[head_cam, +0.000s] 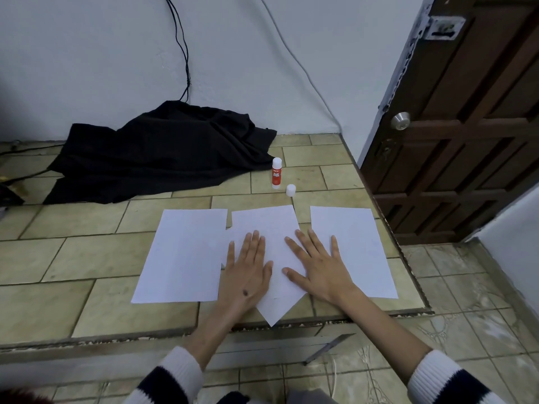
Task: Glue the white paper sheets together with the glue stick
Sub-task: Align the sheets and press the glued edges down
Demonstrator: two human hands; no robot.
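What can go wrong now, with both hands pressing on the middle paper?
1. The middle sheet lies turned, not in line with the left sheet, so it may bond crooked.
2. Its lower corner hangs past the ledge and could get bent.
3. The glue stick stands open, its cap beside it, so it may dry or tip over.

2 bare forearms in sleeves (175, 374) pushed up, white ribbed cuffs, dark navy bands
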